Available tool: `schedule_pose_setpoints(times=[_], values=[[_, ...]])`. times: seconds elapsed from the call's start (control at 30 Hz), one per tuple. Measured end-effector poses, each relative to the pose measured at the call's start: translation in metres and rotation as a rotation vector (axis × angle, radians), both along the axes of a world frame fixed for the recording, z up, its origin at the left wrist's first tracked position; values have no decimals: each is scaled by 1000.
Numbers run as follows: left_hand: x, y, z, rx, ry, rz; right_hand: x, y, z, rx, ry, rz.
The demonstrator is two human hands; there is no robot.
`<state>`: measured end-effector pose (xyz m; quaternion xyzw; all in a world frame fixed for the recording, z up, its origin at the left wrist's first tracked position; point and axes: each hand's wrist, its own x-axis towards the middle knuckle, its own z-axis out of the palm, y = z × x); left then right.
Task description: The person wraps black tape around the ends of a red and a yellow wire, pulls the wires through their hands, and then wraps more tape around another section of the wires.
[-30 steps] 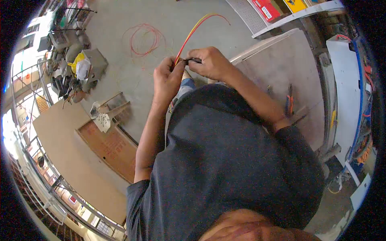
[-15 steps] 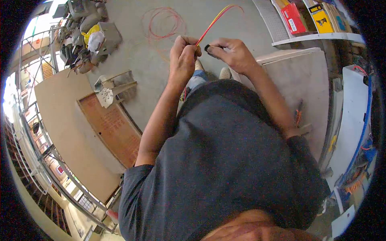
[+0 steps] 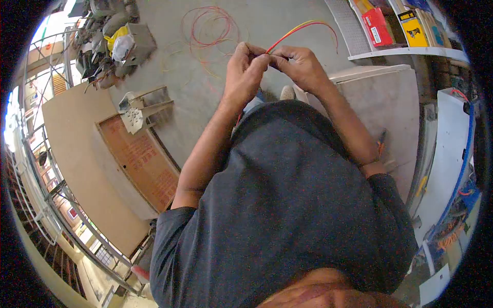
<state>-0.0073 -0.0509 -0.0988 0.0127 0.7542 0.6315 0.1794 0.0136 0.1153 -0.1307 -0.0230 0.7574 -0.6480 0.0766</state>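
Observation:
My left hand [image 3: 246,74] is closed in a pinch on a small bundle of red and yellow wires [image 3: 300,27]. From the fingers the wires arc up and over to the right, and their free ends hang in the air. Against the left fingertips, my right hand [image 3: 302,68] is closed too, its thumb and fingers bent at the same spot on the bundle. What the right fingers hold is hidden now; the small black piece seen in them earlier does not show.
Loose coils of red wire [image 3: 210,25] lie on the concrete floor ahead. A large board [image 3: 77,154] and a metal bracket [image 3: 136,113] are at the left, a grey bin [image 3: 141,43] beyond. At the right stand a pale cabinet [image 3: 380,102] and a shelf [image 3: 411,52] with boxes.
My right hand has come left to meet the left hand at the wires. The left hand has shifted slightly right, and the wire ends now bend further right and down.

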Motion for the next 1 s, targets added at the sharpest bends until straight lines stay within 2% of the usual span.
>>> schedule_pose_setpoints(times=[0.07, 0.17, 0.23, 0.37, 0.43, 0.47, 0.53, 0.57, 0.63, 0.67, 0.7, 0.73, 0.77, 0.83, 0.87, 0.93, 1.0], values=[[2, 4, -8, -23, 147, -28, 1, 1, -5, -19, 6, -20], [2, 2, -5, -45, 100, -46, 2, 1, -2, 38, -15, -20], [2, 2, 0, -64, 90, -61, 3, 1, -4, -90, -126, 9], [3, -1, 6, -79, 57, -86, 1, 1, -21, -250, -151, 17], [3, 0, 7, -81, 63, -76, -2, -3, -29, -313, 73, -73], [3, 0, 8, -83, 71, -64, -1, -2, -32, -317, 79, -73], [7, -6, -3, -104, 69, -71, -5, 0, -27, -65, 29, -126], [0, -11, -8, -121, 92, -72, -5, 1, -17, 119, 106, -150], [3, -15, -29, -132, 113, -60, 5, 8, -5, 397, 318, -173], [4, -14, -15, -276, 114, -142, 9, 14, 2, 420, 470, -209], [7, -7, -21, -257, 237, -97, 7, 22, 13, 492, 722, -253], [5, -6, -29, -212, 8, -169, 9, 22, 36, 500, 600, -208], [8, -1, -25, -72, 87, -159, 5, 23, 41, 463, 651, -163], [6, 4, -2, 38, 83, -182, -4, 32, 42, 418, 479, 131], [4, 2, 1, 46, 117, -172, -8, 33, 43, 429, 513, 137], [0, -2, -3, -49, 9, -216, -16, 33, 38, 355, 470, 270], [3, 0, 3, 29, 26, -184, -12, 29, 45, 305, 417, 212]])
